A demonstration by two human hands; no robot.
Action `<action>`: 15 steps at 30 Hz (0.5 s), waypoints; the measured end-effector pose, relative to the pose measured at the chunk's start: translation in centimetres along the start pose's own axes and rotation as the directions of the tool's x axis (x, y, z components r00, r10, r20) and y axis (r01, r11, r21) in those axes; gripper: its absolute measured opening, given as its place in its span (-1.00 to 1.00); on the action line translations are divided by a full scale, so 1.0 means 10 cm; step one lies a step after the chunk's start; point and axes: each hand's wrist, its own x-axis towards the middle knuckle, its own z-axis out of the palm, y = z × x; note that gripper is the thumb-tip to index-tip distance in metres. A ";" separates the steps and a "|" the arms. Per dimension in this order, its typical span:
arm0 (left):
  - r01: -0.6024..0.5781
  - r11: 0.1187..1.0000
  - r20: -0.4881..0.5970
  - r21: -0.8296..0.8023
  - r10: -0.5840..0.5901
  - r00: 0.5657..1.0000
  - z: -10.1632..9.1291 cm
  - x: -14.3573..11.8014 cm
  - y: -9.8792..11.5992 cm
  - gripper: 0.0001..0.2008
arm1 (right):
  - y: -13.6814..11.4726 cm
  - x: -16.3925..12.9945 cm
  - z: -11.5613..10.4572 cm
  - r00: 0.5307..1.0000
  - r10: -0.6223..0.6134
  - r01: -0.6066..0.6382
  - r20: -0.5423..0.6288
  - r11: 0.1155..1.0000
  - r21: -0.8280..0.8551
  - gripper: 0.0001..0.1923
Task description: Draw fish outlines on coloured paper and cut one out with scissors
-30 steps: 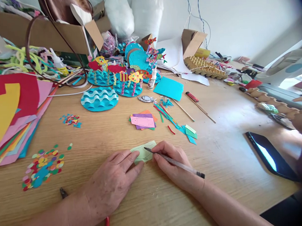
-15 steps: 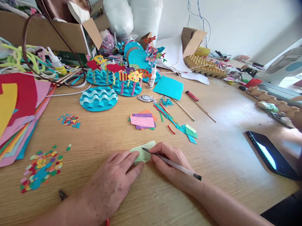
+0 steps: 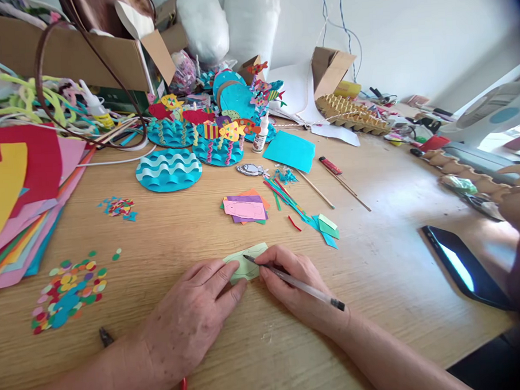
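A pale green piece of paper [image 3: 247, 270] with a drawn fish outline lies on the wooden table. My left hand [image 3: 200, 312] rests flat on its left part, fingers stretched out and pressing it down. Between the closed fingers of my right hand [image 3: 292, 277] is a clear pen with a black end [image 3: 307, 286], its tip touching the drawing. Beyond the paper sits a small stack of coloured paper pieces, topped by a pink piece [image 3: 246, 210] with an outline on it. A tool with red handles [image 3: 183, 389] is partly hidden under my left forearm.
Confetti dots [image 3: 70, 292] and scraps [image 3: 119, 208] lie at left, near coloured sheets [image 3: 43, 170]. Behind stand blue wavy bases with paper fish [image 3: 218, 153] and a glue bottle [image 3: 261, 133]. Paper strips [image 3: 288, 199] lie right of centre. A phone [image 3: 465, 266] is at right.
The pen tip has shifted very slightly on the green paper. Both hands stay in nearly the same place; the view itself has moved a little.
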 end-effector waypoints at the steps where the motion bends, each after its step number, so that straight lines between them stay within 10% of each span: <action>1: 0.000 1.000 0.003 0.002 0.000 1.000 0.00 0.00 0.00 -0.61 | 0.00 0.00 0.00 1.000 0.001 -0.001 0.001 1.000 -0.002 -0.92; 15: 0.010 1.000 0.025 -0.029 -0.009 1.000 -0.01 -0.02 0.00 -0.59 | 0.02 0.00 0.00 1.000 0.013 -0.014 -0.010 1.000 -0.021 -0.90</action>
